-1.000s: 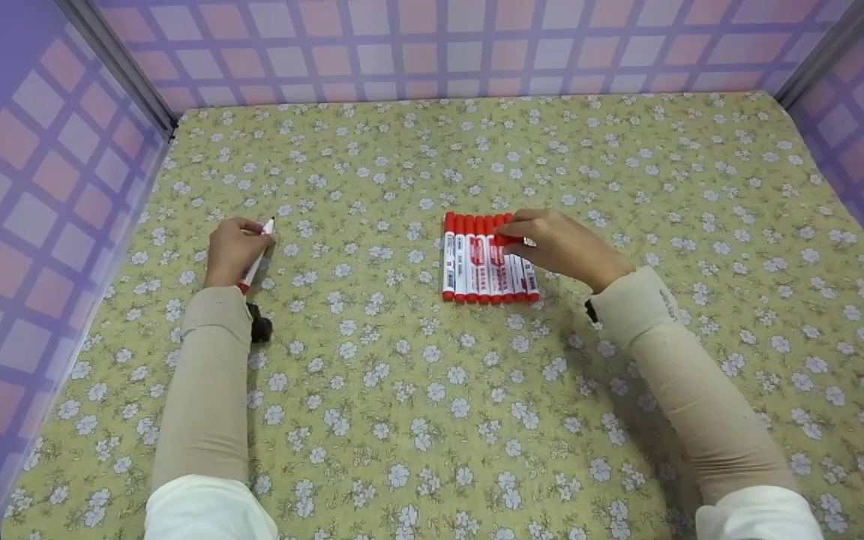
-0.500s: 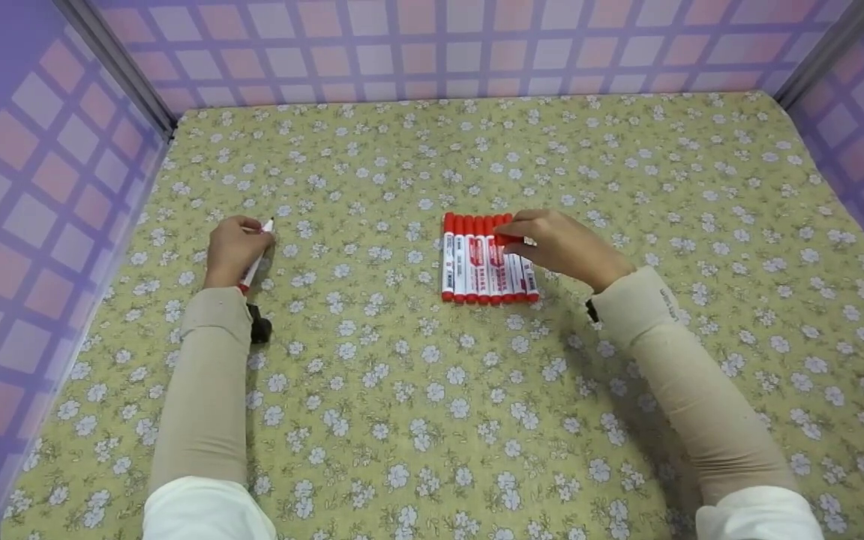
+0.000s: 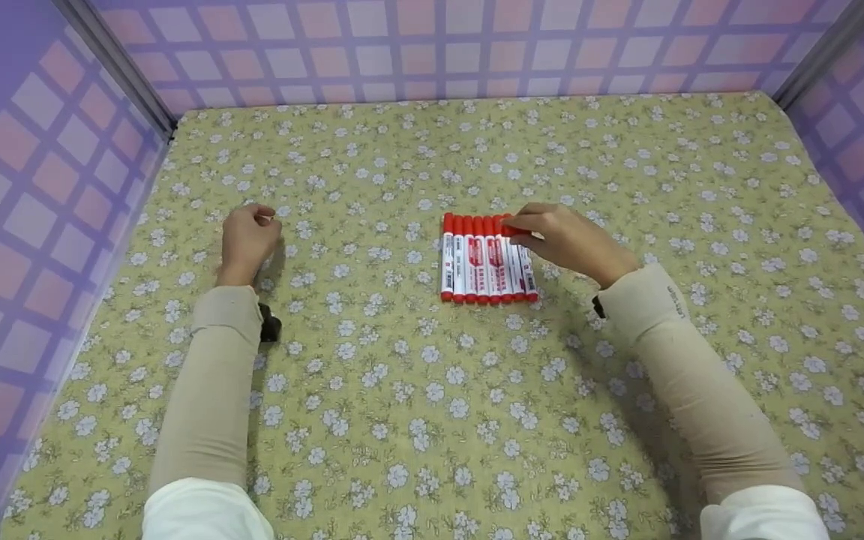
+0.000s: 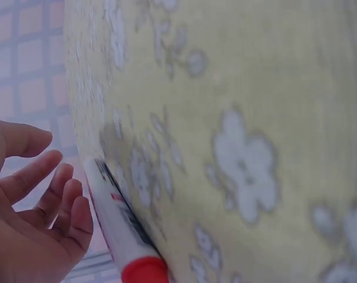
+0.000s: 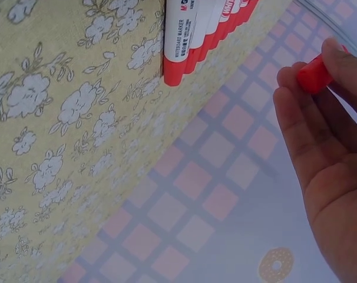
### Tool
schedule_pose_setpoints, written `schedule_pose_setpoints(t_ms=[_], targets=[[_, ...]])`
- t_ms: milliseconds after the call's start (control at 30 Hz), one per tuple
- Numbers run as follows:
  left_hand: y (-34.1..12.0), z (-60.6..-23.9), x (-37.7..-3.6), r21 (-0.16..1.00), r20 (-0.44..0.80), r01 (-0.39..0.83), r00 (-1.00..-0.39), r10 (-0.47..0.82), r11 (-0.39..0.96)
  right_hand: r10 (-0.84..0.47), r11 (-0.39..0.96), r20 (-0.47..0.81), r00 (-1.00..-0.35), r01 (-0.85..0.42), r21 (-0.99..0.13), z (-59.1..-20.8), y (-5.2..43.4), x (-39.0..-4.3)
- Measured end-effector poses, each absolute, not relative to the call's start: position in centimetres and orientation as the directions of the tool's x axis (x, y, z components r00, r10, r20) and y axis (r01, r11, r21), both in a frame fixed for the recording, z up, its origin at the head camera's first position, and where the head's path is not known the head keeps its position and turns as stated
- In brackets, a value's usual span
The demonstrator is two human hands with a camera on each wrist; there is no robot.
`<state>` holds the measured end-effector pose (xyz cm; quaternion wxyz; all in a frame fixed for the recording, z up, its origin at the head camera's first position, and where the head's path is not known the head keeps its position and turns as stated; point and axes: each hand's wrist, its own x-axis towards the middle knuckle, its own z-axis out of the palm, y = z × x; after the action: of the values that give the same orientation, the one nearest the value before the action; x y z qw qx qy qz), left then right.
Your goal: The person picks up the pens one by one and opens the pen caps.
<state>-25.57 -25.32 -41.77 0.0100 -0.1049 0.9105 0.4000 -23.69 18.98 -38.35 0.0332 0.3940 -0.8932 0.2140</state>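
A row of several red-capped whiteboard markers (image 3: pixel 486 259) lies side by side in the middle of the flowered cloth (image 3: pixel 432 390). My right hand (image 3: pixel 563 241) hovers over the row's right end and pinches a loose red cap (image 5: pixel 313 76) between thumb and fingertips. The ends of the markers (image 5: pixel 196 35) show in the right wrist view. Far to the left, my left hand (image 3: pixel 247 236) rests low over the cloth with relaxed fingers (image 4: pixel 60 206). A white marker with a red end (image 4: pixel 116 227) lies on the cloth right beside those fingers; in the head view the hand mostly hides it.
Purple checked walls (image 3: pixel 34 195) close in the cloth on the left, back and right. Small black wrist cameras (image 3: pixel 269 328) sit under both forearms. Flowered cloth stretches around the marker row on all sides.
My left hand has moved a little forward and let go of the white marker, which now lies on the cloth under it. The right hand has shifted slightly up, still holding the red cap.
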Motion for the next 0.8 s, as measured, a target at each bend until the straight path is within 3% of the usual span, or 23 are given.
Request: schedule_pose_setpoints(t_ms=[333, 600, 800], targets=[[-21.9, -41.8, -25.7, 0.734, -0.075, -0.091, -0.996, -0.053, 0.673, -0.648, 0.627, 0.269, -0.712, -0.700, -0.341, -38.3, 20.1, -24.2], [-18.8, -41.9, -25.5, 0.752, -0.051, 0.002, -0.997, 0.061, 0.659, -0.550, 0.704, 0.244, -0.799, -0.601, -0.379, -38.5, 21.2, -24.5], [-16.5, -42.2, -24.8, 0.783, -0.073, 0.031, -0.987, 0.140, 0.621, -0.482, 0.741, 0.289, -0.828, -0.560, -0.371, -39.0, 22.3, -25.0]])
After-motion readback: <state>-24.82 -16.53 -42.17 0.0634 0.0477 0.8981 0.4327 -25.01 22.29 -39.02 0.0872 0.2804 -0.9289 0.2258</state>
